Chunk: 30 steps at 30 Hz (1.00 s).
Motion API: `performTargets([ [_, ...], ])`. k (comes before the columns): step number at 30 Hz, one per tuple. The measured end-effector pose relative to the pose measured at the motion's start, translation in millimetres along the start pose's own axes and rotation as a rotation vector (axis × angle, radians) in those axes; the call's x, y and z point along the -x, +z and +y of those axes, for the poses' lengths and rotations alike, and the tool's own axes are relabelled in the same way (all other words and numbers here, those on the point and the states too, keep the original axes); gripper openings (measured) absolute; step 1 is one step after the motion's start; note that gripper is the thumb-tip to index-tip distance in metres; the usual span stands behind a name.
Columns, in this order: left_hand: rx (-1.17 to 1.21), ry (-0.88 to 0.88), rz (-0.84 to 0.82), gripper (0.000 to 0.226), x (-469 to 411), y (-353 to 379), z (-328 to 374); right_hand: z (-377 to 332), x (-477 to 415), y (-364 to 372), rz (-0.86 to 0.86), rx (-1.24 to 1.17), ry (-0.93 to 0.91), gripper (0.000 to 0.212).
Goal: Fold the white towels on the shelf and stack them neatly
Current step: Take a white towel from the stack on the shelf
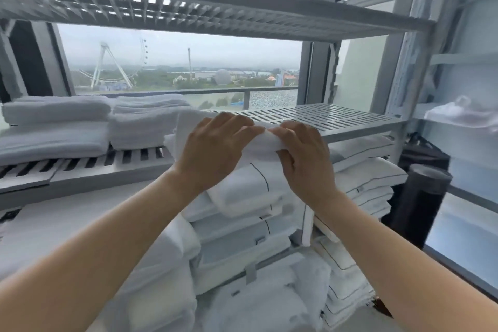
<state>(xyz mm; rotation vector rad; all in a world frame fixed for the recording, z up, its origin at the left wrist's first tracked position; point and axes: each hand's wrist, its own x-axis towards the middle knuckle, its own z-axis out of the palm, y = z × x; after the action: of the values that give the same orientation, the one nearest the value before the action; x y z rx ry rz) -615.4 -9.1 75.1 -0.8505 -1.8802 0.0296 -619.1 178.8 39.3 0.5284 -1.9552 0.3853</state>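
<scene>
Folded white terry towel stacks (56, 127) sat at left end of grey slatted plastic shelf (336, 118). My left hand (213, 151) pinched bunched white cloth towel (265, 141) over shelf's front edge; my right hand (304, 162) gripped its other side, fingers curled.

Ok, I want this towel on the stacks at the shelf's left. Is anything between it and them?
Nothing visible does. The left hand and right hand grip the towel at the front edge of the shelf, and the nearest folded stack sits directly left of it.
</scene>
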Motion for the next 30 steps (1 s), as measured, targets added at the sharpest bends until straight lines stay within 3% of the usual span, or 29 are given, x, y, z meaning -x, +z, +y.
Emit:
performTargets([
  [12, 0.329, 0.200, 0.029, 0.046, -94.4, 103.8, 142.4, 139.4, 84.7, -102.5, 0.005, 0.334, 0.230, 0.032],
  [30, 0.525, 0.296, 0.167, 0.045, -220.4, 312.2, 173.3, 335.2, 63.0, -71.3, 0.022, 0.513, 0.362, 0.032],
])
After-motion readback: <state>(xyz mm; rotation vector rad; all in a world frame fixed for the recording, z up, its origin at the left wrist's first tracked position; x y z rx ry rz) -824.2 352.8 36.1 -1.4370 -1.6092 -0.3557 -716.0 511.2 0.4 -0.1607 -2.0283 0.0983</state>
